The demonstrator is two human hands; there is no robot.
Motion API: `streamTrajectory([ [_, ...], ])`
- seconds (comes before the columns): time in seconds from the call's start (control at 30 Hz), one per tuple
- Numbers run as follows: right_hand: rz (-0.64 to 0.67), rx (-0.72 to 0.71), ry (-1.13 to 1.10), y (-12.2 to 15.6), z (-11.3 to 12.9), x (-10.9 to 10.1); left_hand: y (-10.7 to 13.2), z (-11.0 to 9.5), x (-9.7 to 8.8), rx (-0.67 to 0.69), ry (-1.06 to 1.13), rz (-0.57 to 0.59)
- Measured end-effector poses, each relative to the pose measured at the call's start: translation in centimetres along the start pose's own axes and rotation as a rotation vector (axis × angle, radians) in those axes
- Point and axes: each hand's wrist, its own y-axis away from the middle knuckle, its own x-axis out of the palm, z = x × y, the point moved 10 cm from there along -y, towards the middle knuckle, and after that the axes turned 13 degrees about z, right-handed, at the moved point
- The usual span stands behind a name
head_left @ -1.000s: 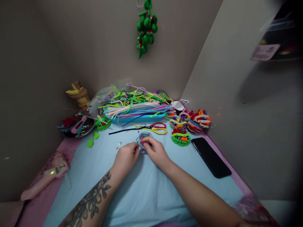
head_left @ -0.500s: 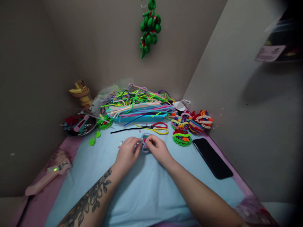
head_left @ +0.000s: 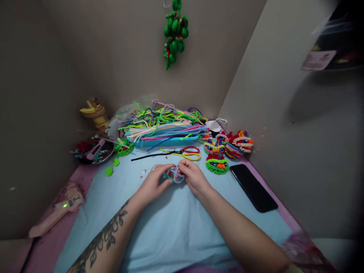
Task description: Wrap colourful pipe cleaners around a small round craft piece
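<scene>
Both my hands meet over the light blue table (head_left: 170, 227), pinching a small round pipe-cleaner piece (head_left: 174, 175) in purple, pink and teal. My left hand (head_left: 156, 182) grips its left side with fingers curled. My right hand (head_left: 192, 175) pinches its right side and top. Just beyond them lie scissors (head_left: 186, 152) with red and yellow handles and a black pipe cleaner (head_left: 148, 156).
A blue tray heaped with colourful pipe cleaners (head_left: 165, 127) sits at the back. Finished fuzzy figures (head_left: 224, 149) lie right of it, beside a black phone (head_left: 253, 187). A pink glue gun (head_left: 55, 214) lies at the left edge, a dark dish (head_left: 92, 151) behind it. A green ornament (head_left: 174, 32) hangs on the wall.
My hands have turned the small piece flatter between them; the left fingers now reach over its top and the right hand has shifted slightly right.
</scene>
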Motion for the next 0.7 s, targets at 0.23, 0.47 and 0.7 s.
streamTrajectory([
  [0.23,-0.090,-0.001,0.185,-0.1,0.5,-1.6,0.0,0.2,0.4,-0.018,0.235,-0.007],
  [0.47,-0.062,-0.050,0.323,-0.3,1.3,-1.5,0.0,1.1,1.9,-0.058,0.704,0.114],
  [0.7,-0.043,-0.048,0.397,-0.5,0.4,-0.9,0.0,2.8,1.8,-0.140,0.931,-0.028],
])
